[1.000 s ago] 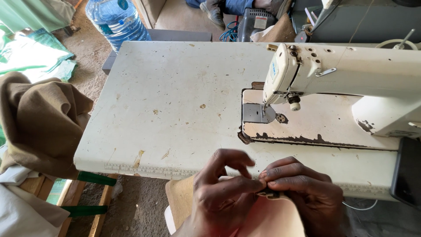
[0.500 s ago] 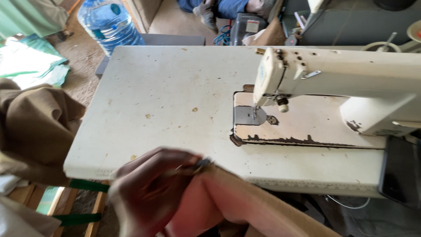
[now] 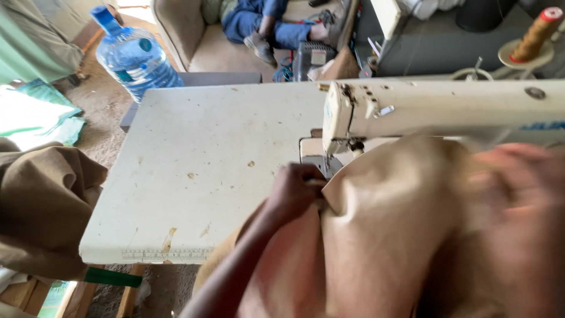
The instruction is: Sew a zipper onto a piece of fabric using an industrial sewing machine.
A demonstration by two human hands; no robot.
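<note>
A tan piece of fabric (image 3: 382, 235) is lifted over the near right part of the white sewing table (image 3: 194, 153). My left hand (image 3: 297, 191) grips its edge just in front of the sewing machine's (image 3: 435, 109) needle area. My right hand (image 3: 524, 200) is blurred at the right and holds the cloth's other side, close to the camera. The cloth hides the machine bed and the needle plate.
A heap of brown cloth (image 3: 44, 206) lies over a stand at the left. A blue water bottle (image 3: 132, 53) stands on the floor behind the table. A person's legs in blue trousers (image 3: 265, 20) rest on a seat beyond. A thread cone (image 3: 532, 32) stands at the back right.
Both hands came up from below the table's front edge with the tan fabric. The cloth now spreads over the machine bed, which was bare before.
</note>
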